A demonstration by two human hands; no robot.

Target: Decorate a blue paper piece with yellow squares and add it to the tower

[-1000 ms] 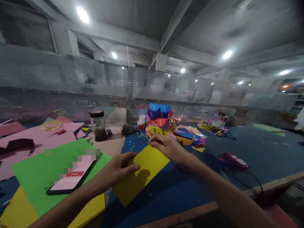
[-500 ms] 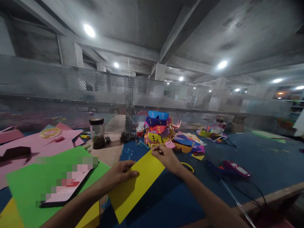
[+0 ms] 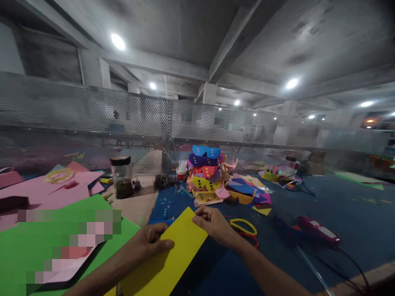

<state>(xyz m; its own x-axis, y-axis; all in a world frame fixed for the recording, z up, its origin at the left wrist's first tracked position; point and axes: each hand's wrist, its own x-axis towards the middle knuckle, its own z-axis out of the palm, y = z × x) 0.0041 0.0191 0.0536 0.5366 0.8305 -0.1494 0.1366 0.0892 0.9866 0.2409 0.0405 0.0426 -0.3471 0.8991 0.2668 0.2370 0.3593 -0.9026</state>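
Note:
A long yellow paper strip (image 3: pixel 168 257) lies slanted on the blue table top in front of me. My left hand (image 3: pixel 145 244) presses down on its near left part, fingers curled over the edge. My right hand (image 3: pixel 214 224) pinches the strip's far right corner. Just beyond my right hand lie scissors with yellow and red handles (image 3: pixel 243 226).
A phone (image 3: pixel 66 259) rests on a green sheet (image 3: pixel 37 230) at the left, with pink sheets (image 3: pixel 46 189) behind. A jar (image 3: pixel 121 176), a pile of folded coloured paper pieces (image 3: pixel 208 172) and a red glue gun (image 3: pixel 317 230) with cable sit on the table. A perforated metal screen (image 3: pixel 92 119) closes the back.
Both hands have drawn the yellow strip nearer to me and lower in view. The scissors, earlier hidden by my right arm, show now.

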